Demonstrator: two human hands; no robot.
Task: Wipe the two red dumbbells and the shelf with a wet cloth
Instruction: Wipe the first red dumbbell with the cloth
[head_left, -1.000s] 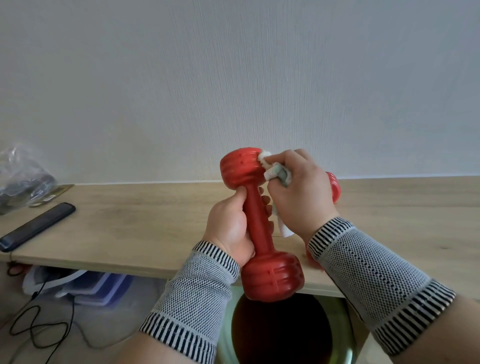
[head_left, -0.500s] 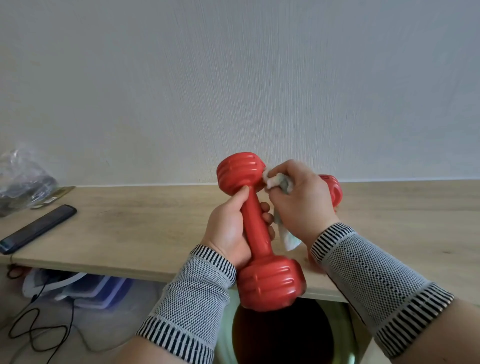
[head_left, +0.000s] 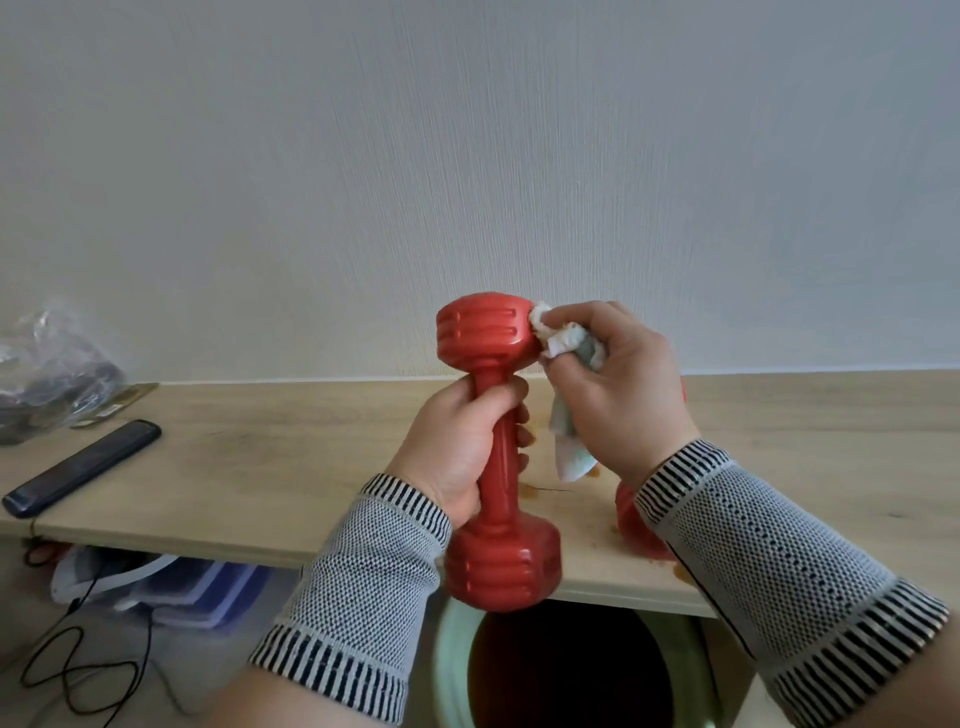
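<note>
My left hand (head_left: 460, 447) grips the handle of a red dumbbell (head_left: 493, 483), holding it nearly upright above the front edge of the light wooden shelf (head_left: 270, 462). My right hand (head_left: 623, 395) is closed on a white and pale green cloth (head_left: 569, 345), pressing it against the right side of the dumbbell's upper head. A tail of the cloth hangs below my right hand. The second red dumbbell (head_left: 636, 530) lies on the shelf behind my right wrist, mostly hidden. Both wrists wear grey knitted bands with striped cuffs.
A dark phone (head_left: 83, 467) lies on the shelf's left part, with a crumpled clear plastic bag (head_left: 47, 369) behind it. A round green-rimmed bowl or bucket (head_left: 571, 670) sits below the shelf. Plastic boxes (head_left: 182, 587) and black cables (head_left: 78, 660) are on the floor at the left.
My right hand has slid the cloth over the side of the dumbbell's upper head. The dumbbell has turned slightly more upright in my left hand.
</note>
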